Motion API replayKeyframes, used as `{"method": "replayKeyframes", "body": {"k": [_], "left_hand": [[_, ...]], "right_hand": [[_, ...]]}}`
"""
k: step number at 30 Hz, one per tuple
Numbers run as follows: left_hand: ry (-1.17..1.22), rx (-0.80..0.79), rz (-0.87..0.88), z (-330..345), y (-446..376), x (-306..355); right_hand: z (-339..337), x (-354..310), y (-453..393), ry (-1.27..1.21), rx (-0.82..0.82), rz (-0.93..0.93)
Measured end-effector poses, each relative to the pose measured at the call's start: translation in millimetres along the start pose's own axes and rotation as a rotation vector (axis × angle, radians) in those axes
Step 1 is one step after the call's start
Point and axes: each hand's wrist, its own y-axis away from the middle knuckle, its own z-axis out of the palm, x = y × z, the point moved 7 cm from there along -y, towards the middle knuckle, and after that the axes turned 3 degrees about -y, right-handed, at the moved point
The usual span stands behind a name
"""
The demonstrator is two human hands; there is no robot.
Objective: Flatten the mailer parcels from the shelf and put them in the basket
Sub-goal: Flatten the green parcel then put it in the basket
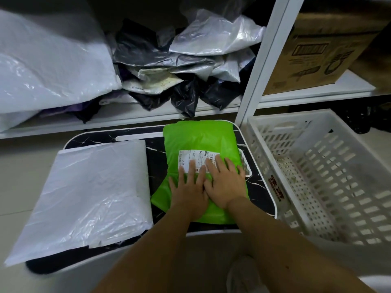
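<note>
Both hands lie flat with fingers spread on the green mailer (201, 142), the left hand (188, 191) and right hand (225, 185) side by side, pressing its near half just below the white label (190, 156). The mailer rests on a black marble-patterned desk (156, 163), with a white mailer (88, 193) at its 9 o'clock and a white slatted basket (330, 166) at its 3 o'clock. At 12 o'clock, a white shelf (127, 117) holds a heap of grey, black and white mailers (179, 66), with a cardboard box (321, 49) at 2 o'clock.
</note>
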Motion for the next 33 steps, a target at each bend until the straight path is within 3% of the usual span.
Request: {"method": "replayKeyframes", "body": {"k": [3, 5, 8, 10, 12, 14, 17, 22, 26, 30, 33], "left_hand": [[0.039, 0.088, -0.076, -12, 2, -6], [0.145, 0.257, -0.148, -29, 4, -16], [0.07, 0.435, -0.14, -48, -4, -23], [0.044, 0.352, -0.079, -49, -15, -20], [0.035, 0.188, -0.011, -40, -30, -13], [0.06, 0.04, -0.019, -28, -41, -14], [0.129, -0.062, -0.035, -18, -47, -20], [0.039, -0.042, -0.108, -26, -50, -29], [0.131, 0.165, -0.481, -52, -34, -60], [0.092, 0.056, -0.502, -58, -35, -85], [-0.005, -0.033, -0.417, -59, -45, -91]], "right_hand": [[-12, -1, -7, 0.042, 0.099, 0.064], [-26, 0, -17, 0.131, 0.186, 0.112], [-43, 3, -41, 0.214, 0.162, 0.124], [-40, -4, -53, 0.131, 0.126, 0.006], [-22, -10, -59, 0.037, -0.025, -0.09], [-5, -4, -63, 0.017, -0.154, -0.048], [-1, 0, -68, 0.04, -0.213, 0.014], [-2, 1, -64, 0.005, -0.181, 0.23], [-4, 9, -57, -0.039, -0.181, 0.374], [-19, 10, -53, -0.105, 0.014, 0.375], [-35, -12, -65, -0.133, 0.161, 0.166]]}}
